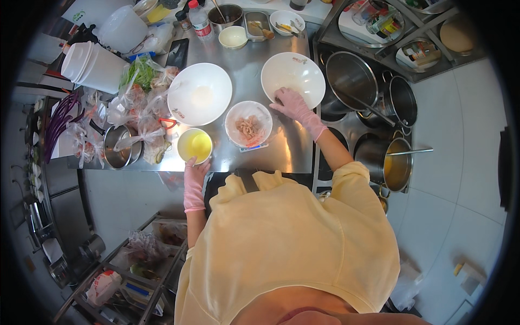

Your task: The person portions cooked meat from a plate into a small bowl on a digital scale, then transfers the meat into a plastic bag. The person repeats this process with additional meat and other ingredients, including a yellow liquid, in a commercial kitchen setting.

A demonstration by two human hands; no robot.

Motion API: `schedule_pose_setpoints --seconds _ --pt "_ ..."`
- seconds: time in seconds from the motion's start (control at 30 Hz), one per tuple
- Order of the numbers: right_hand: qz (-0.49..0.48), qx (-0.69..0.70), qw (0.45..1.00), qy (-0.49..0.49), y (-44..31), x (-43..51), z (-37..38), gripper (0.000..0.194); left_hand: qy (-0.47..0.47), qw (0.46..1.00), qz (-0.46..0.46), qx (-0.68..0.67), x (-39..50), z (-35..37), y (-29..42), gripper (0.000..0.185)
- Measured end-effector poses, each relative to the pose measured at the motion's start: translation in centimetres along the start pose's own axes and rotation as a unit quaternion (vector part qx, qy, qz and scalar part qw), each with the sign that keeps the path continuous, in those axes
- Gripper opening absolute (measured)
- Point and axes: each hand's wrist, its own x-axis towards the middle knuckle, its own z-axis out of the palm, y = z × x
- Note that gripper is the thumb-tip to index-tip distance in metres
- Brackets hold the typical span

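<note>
My left hand point(196, 172), in a pink glove, grips the near rim of a small white bowl point(181, 140) of yellow liquid. My right hand point(293, 106), gloved alike, reaches over the near rim of a large white bowl point(290, 67). Its fingertips are bent inside, and whether they hold anything is hidden. Between my hands, a bag-lined bowl point(266, 115) with pale strips of raw meat point(248, 128) rests on a small scale point(254, 148). Farther left stands another large white bowl point(203, 75) with a little pale matter at its bottom.
Bagged vegetables point(142, 97), a steel pot point(115, 148) and white plastic tubs point(93, 63) crowd the counter's left. Along the back stand a bottle point(200, 20), a cream bowl point(232, 37) and a steel tray point(257, 34). Large pots point(351, 77) occupy the cooktop point(333, 158) at right.
</note>
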Motion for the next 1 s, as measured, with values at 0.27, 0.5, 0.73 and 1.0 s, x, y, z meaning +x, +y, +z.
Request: schedule_pose_setpoints --seconds 0.27,0.5,0.73,1.0 --pt "0.02 0.01 1.0 0.017 0.1 -0.1 1.0 0.033 -0.006 1.0 -0.017 -0.018 0.3 -0.3 0.1 0.067" --pt "0.181 0.142 0.965 0.123 3.1 2.0 -1.0 0.027 -0.015 1.0 -0.017 -0.013 0.5 -0.6 0.0 0.068" --pt "0.236 0.274 0.896 0.259 5.9 4.7 -2.6 0.029 -0.004 1.0 -0.01 -0.016 1.4 -1.5 -0.5 0.07" --pt "0.146 0.395 0.887 0.186 -3.0 4.4 -2.5 0.02 -0.006 1.0 0.007 0.005 1.0 -1.4 -0.7 0.065"
